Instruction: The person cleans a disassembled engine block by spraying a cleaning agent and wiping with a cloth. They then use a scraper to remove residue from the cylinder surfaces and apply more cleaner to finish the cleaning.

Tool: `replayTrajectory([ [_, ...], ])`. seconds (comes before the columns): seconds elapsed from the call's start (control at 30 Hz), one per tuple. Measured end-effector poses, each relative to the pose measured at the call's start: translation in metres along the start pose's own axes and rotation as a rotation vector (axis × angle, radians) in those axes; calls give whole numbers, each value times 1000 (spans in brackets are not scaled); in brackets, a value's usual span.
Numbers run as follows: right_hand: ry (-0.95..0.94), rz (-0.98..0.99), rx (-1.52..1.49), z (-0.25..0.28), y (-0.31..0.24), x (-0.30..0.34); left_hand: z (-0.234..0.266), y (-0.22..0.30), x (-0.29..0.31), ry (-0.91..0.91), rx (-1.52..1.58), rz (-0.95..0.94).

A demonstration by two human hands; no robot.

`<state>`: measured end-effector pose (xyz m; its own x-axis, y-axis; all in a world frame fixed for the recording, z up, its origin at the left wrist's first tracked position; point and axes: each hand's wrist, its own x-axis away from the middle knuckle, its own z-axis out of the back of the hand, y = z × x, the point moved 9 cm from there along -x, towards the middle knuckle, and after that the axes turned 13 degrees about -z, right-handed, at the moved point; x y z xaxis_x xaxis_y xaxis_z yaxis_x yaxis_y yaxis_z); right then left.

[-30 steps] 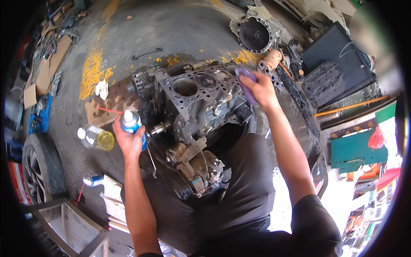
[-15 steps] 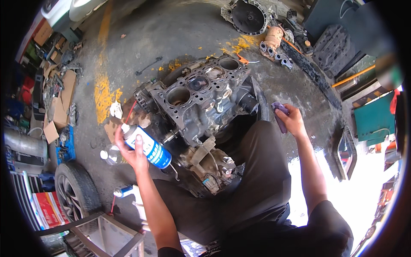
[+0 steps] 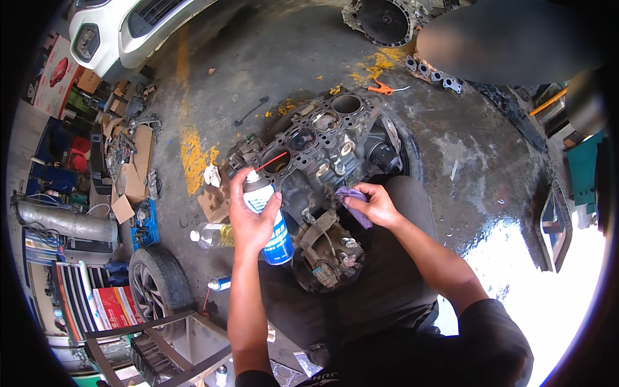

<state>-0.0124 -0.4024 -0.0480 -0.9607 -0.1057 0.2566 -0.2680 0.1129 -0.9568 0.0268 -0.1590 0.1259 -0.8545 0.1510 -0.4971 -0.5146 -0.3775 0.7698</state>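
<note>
My left hand (image 3: 248, 216) is wrapped round a blue and white spray can (image 3: 277, 242), its index finger up at the nozzle. From the nozzle a thin red straw (image 3: 273, 159) reaches over the leftmost cylinder bore of the engine block (image 3: 293, 184). That block stands on the floor before my knees, its bores facing up. Between the thumb and fingers of my right hand (image 3: 380, 206) is a bunched purple cloth (image 3: 354, 198), close to the block's near side. Below the cloth sits a dirty metal housing (image 3: 325, 248) between my legs.
Left are a clear bottle of yellowish liquid (image 3: 216, 235), another spray can (image 3: 220, 283), a wheel (image 3: 155, 284) and a metal frame (image 3: 161, 329). An orange air blow gun (image 3: 382, 88) lies beyond the block. A white car (image 3: 138, 32) stands far left. A blurred patch covers the upper right.
My right hand has brought the cloth leftward to the block. My left hand has moved the can right, and its straw now points over the leftmost bore. The view has shifted, showing more of the car.
</note>
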Motion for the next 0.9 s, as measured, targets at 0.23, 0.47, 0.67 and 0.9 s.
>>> replayTrajectory([
  [0.23, -9, 19, -18, -2, -1, -5, -27, 12, -24, -167, -244, -41],
  [0.47, -44, -58, -94, -1, 7, -17, -38, 22, -34, -337, -173, 36],
  [0.67, -73, -74, -85, -5, 4, -16, -32, 25, -45, -388, -282, 40],
  [0.9, -92, -97, -123, -9, 6, -22, 14, 9, -32, -195, -135, 113],
])
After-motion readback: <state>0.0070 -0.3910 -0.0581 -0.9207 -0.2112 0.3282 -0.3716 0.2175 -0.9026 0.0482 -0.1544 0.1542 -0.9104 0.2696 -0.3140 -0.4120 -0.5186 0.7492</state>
